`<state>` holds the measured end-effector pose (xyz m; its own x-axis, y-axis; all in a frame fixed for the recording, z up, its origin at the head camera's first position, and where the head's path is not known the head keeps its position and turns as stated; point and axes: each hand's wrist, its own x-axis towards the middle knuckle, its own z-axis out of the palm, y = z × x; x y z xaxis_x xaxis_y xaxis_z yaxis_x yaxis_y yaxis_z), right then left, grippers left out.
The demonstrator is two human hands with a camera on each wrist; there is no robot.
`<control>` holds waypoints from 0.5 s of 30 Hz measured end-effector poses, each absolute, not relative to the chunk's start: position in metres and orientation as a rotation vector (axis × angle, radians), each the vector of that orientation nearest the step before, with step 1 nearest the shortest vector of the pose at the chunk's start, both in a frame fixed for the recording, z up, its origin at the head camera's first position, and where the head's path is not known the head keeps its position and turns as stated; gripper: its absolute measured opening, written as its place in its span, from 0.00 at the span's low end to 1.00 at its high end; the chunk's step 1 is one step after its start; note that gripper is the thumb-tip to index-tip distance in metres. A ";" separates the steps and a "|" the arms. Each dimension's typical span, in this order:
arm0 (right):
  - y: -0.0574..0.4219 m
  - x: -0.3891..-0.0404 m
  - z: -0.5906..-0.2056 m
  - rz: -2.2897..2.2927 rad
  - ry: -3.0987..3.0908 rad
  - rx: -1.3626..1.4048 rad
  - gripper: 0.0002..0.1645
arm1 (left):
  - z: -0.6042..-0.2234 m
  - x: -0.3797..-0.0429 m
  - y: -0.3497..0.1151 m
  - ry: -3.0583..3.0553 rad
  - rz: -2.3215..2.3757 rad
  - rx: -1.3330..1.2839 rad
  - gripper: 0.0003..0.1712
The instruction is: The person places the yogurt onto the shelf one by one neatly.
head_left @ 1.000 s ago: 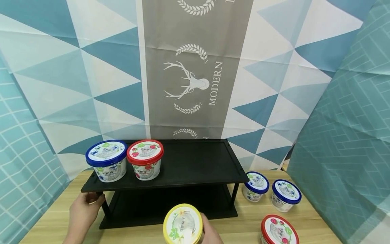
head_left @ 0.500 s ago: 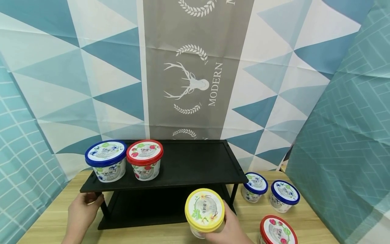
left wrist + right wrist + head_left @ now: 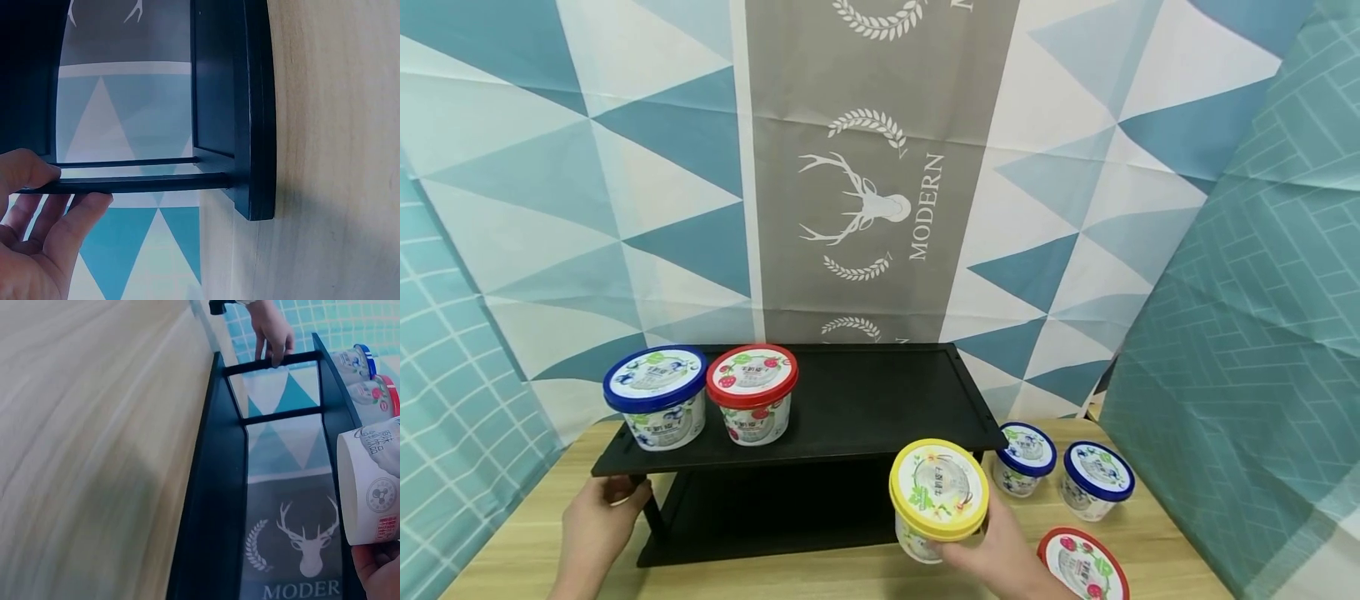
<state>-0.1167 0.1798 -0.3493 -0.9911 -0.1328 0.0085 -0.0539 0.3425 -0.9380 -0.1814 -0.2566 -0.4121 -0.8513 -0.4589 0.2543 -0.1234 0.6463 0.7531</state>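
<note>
My left hand holds the front left post of a black two-tier shelf. In the left wrist view, its thumb and fingers lie on either side of the post. My right hand grips a paper tub with a yellow lid by its right side. In the head view the tub overlaps the shelf's front right corner, covering most of the post there. The right wrist view shows the tub's white wall with thumb and fingers partly cut off by the frame.
A blue-lidded tub and a red-lidded tub stand side by side on the upper tier's left. Right of the shelf, two blue-lidded tubs and a red-lidded one stand on the wooden table. Patterned cloth hangs behind.
My right hand has carried the yellow-lidded tub to the right and upward in the head view, from the shelf's front middle to its right corner. The left hand stays on the post.
</note>
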 end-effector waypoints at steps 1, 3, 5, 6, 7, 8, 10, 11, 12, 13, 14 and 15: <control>0.182 -0.117 -0.347 -1.761 2.524 -0.169 0.48 | -0.412 -0.181 -0.257 -2.443 -1.070 0.463 0.16; 0.185 -0.117 -0.344 -1.776 2.548 -0.135 0.47 | -0.412 -0.180 -0.257 -2.443 -1.073 0.467 0.16; 0.188 -0.117 -0.339 -1.784 2.589 -0.085 0.45 | -0.412 -0.179 -0.257 -2.445 -1.075 0.466 0.17; 0.189 -0.118 -0.337 -1.791 2.610 -0.068 0.44 | -0.411 -0.179 -0.257 -2.446 -1.074 0.462 0.17; 0.191 -0.118 -0.335 -1.799 2.627 -0.057 0.44 | -0.411 -0.180 -0.258 -2.445 -1.077 0.452 0.17; 0.193 -0.119 -0.332 -1.800 2.648 -0.058 0.43 | -0.411 -0.180 -0.258 -2.447 -1.072 0.448 0.17; 0.199 -0.120 -0.327 -1.818 2.676 -0.085 0.42 | -0.411 -0.180 -0.258 -2.452 -1.063 0.434 0.17; 0.202 -0.121 -0.325 -1.821 2.690 -0.105 0.41 | -0.411 -0.181 -0.258 -2.452 -1.059 0.429 0.17; 0.205 -0.122 -0.323 -1.824 2.707 -0.127 0.40 | -0.411 -0.181 -0.258 -2.455 -1.053 0.424 0.17; 0.208 -0.123 -0.321 -1.820 2.723 -0.145 0.40 | -0.411 -0.181 -0.259 -2.450 -1.055 0.416 0.17; 0.212 -0.124 -0.319 -1.801 2.754 -0.153 0.40 | -0.411 -0.181 -0.259 -2.449 -1.053 0.414 0.17; 0.215 -0.126 -0.317 -1.792 2.774 -0.160 0.39 | -0.412 -0.180 -0.259 -2.448 -1.057 0.409 0.17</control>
